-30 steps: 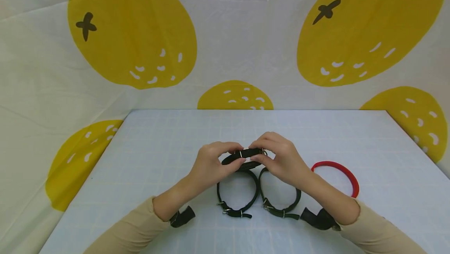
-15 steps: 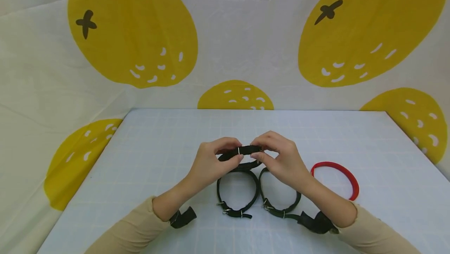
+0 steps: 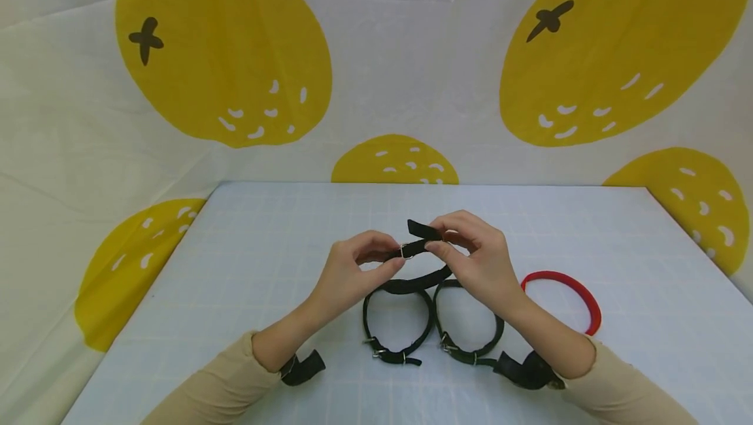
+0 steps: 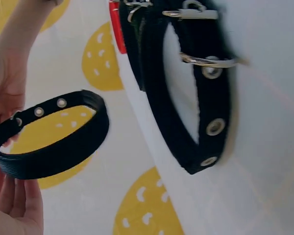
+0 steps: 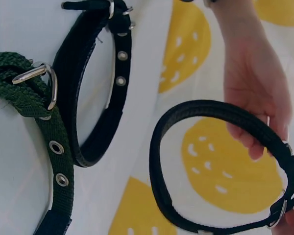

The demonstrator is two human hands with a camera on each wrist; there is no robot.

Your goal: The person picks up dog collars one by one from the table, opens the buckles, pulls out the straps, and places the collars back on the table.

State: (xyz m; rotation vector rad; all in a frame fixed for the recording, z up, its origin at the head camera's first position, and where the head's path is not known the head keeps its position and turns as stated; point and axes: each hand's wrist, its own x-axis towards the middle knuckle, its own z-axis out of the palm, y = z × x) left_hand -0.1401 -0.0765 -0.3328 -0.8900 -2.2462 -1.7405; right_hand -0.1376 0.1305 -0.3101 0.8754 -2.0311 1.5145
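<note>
A black collar point(image 3: 419, 284) with metal fittings hangs as a loop between my hands above the table. My left hand point(image 3: 348, 268) pinches its band beside a metal keeper ring point(image 3: 406, 251). To the right, my right hand point(image 3: 478, 256) pinches the band, and the strap's tail point(image 3: 421, 229) sticks up to the left from those fingers. In the left wrist view, the collar point(image 4: 63, 152) shows several eyelets along its strap point(image 4: 50, 108). The right wrist view has the collar's buckle end point(image 5: 286, 205) by my right fingers, partly cut off by the frame.
Below my hands lie a buckled black collar point(image 3: 428, 333) and, beside it, a dark green one point(image 3: 487, 348). A red collar point(image 3: 579, 286) lies on the right, partly behind my right forearm. Black wrist straps point(image 3: 304, 369) hang from both wrists over the white table point(image 3: 282, 216).
My right hand has moved slightly up and right. The strap's tail now stands free above the band, where before it lay along it. The held loop hangs wider.
</note>
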